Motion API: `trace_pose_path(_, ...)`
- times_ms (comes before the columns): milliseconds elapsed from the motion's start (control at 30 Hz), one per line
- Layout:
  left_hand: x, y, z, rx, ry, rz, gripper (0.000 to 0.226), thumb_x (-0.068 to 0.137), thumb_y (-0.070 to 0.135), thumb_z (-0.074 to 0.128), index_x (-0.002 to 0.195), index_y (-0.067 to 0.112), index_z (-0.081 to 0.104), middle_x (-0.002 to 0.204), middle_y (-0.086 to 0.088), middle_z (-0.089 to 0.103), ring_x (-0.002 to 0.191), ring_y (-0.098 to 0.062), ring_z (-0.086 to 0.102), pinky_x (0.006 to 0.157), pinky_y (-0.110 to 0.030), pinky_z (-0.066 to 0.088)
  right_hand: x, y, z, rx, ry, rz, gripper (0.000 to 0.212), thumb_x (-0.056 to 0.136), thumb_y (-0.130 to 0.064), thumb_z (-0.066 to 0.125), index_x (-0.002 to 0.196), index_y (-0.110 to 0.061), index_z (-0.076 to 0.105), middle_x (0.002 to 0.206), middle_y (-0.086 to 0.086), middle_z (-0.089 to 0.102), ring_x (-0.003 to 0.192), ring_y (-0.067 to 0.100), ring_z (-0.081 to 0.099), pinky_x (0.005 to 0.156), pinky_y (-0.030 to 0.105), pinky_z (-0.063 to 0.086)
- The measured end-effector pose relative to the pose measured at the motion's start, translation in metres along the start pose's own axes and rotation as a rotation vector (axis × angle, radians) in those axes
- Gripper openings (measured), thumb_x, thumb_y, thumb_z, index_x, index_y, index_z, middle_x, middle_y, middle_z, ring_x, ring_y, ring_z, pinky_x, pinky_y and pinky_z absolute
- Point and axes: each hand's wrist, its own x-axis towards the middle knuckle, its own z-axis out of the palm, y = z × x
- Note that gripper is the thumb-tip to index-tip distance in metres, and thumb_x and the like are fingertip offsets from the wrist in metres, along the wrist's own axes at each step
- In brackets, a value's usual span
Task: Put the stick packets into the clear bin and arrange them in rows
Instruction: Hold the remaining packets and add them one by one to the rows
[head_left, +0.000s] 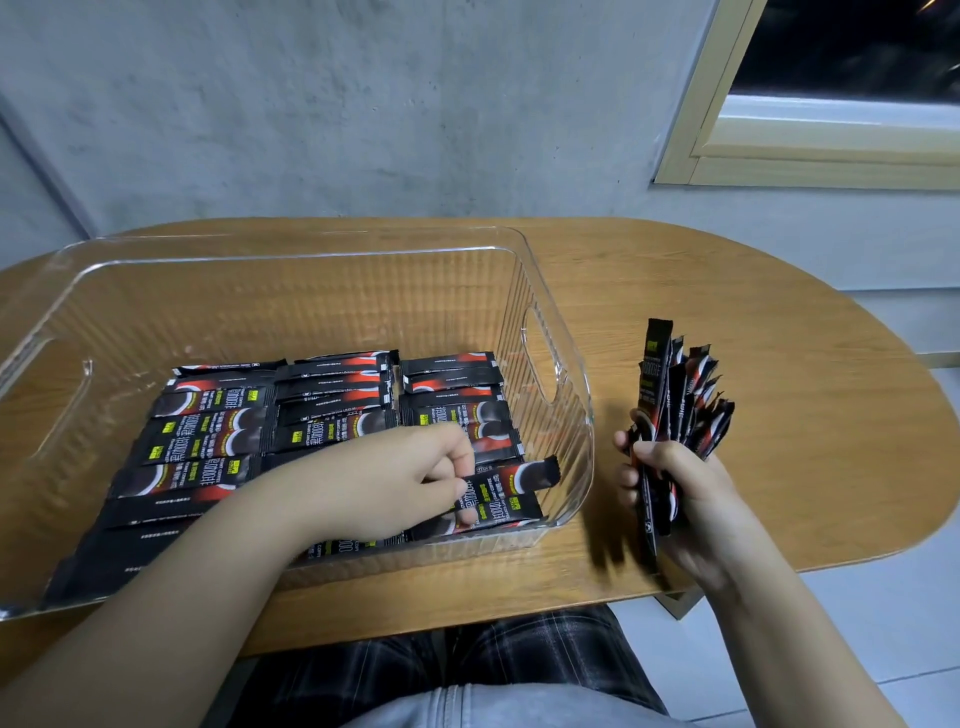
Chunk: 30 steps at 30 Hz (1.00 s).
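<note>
A clear plastic bin (550, 332) stands on the wooden table, its floor covered by black-and-red stick packets (218, 441) lying in three rows. My left hand (395, 473) reaches inside the bin at its near right corner and pinches one stick packet (519, 478), which lies sideways with its far end slightly raised above the right row. To the right of the bin, my right hand (680, 493) grips a fanned bunch of several stick packets (675, 395) held upright above the table.
The oval wooden table (753, 322) stands against a grey wall, with bare wood to the right of the bin. A window frame (727, 130) sits at the upper right. My lap in checked fabric (467, 670) shows below the table edge.
</note>
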Motion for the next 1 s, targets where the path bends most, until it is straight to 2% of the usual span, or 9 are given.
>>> trace_pose_path(167,0.001,0.002,0.004,0.03,-0.035,-0.006,0.008,0.1,0.026,0.04,0.092,0.028,0.042,0.056,0.024,0.056,0.046,0.002,0.042,0.05,-0.019,0.031,0.0,-0.001,0.0,0.005,-0.011,0.008,0.019,0.083,0.007,0.048,0.096,-0.007,0.05,0.08,0.005,0.06,0.05,0.012,0.048,0.04,0.021,0.041)
trace_pose_path(333,-0.002,-0.001,0.0,0.062,-0.025,-0.013,0.007,0.098,0.027,0.044,0.091,0.03,0.044,0.078,0.022,0.067,0.051,0.004,0.048,0.048,-0.014,0.032,0.0,-0.001,0.001,0.01,-0.023,0.004,0.032,0.066,-0.002,0.057,0.097,-0.008,0.05,0.079,0.005,0.061,0.051,0.012,0.048,0.04,0.022,0.042)
trace_pose_path(433,0.0,-0.001,0.001,0.041,-0.03,-0.022,0.006,0.097,0.026,0.046,0.094,0.031,0.044,0.08,0.026,0.067,0.071,0.006,0.06,0.05,-0.014,0.035,-0.001,-0.001,0.001,-0.002,-0.025,0.009,0.038,0.063,0.0,0.064,0.097,-0.008,0.05,0.08,0.005,0.061,0.051,0.012,0.048,0.04,0.022,0.042)
trace_pose_path(500,0.002,0.0,0.003,0.094,-0.039,-0.035,0.006,0.097,0.03,0.046,0.098,0.034,0.043,0.087,0.026,0.066,0.062,0.012,0.052,0.055,-0.017,0.037,-0.001,-0.001,0.001,-0.01,-0.021,0.009,0.034,0.065,0.002,0.063,0.095,-0.008,0.051,0.08,0.005,0.061,0.051,0.012,0.049,0.04,0.022,0.042)
trace_pose_path(567,0.004,0.001,0.006,0.141,-0.037,-0.054,0.008,0.097,0.035,0.043,0.104,0.036,0.04,0.095,0.023,0.065,0.073,0.016,0.052,0.068,-0.023,0.044,-0.002,-0.002,0.001,-0.012,-0.016,0.007,0.027,0.07,0.002,0.057,0.094,-0.007,0.051,0.08,0.005,0.061,0.051,0.012,0.049,0.041,0.021,0.042)
trace_pose_path(633,0.004,0.001,0.006,0.174,-0.013,-0.076,0.014,0.098,0.039,0.04,0.111,0.037,0.039,0.099,0.015,0.062,0.089,-0.002,0.058,0.081,-0.032,0.048,-0.003,-0.002,0.001,-0.015,-0.018,0.003,0.03,0.065,-0.002,0.057,0.094,-0.008,0.051,0.08,0.005,0.061,0.051,0.012,0.049,0.041,0.022,0.042)
trace_pose_path(700,0.002,0.0,0.003,0.187,0.023,-0.099,0.021,0.096,0.044,0.042,0.115,0.035,0.04,0.093,0.011,0.057,0.076,-0.01,0.055,0.075,-0.03,0.045,-0.003,-0.002,0.001,-0.019,-0.015,-0.003,0.033,0.062,-0.005,0.057,0.095,-0.008,0.052,0.079,0.005,0.061,0.051,0.013,0.048,0.041,0.022,0.042)
trace_pose_path(800,0.003,-0.003,-0.003,0.217,0.06,-0.121,0.038,0.088,0.053,0.052,0.118,0.033,0.042,0.096,0.009,0.056,0.083,-0.012,0.058,0.081,-0.033,0.048,-0.003,-0.002,0.0,-0.022,-0.004,-0.008,0.031,0.062,-0.005,0.057,0.093,-0.008,0.053,0.078,0.004,0.062,0.051,0.013,0.048,0.04,0.021,0.042)
trace_pose_path(1000,0.01,0.002,0.002,0.336,0.006,-0.132,0.052,0.082,0.049,0.064,0.127,0.029,0.048,0.078,0.013,0.047,0.069,-0.005,0.048,0.059,-0.021,0.037,-0.003,-0.001,0.002,-0.018,-0.001,-0.001,0.029,0.065,-0.002,0.057,0.093,-0.007,0.053,0.078,0.004,0.062,0.051,0.013,0.049,0.04,0.022,0.042)
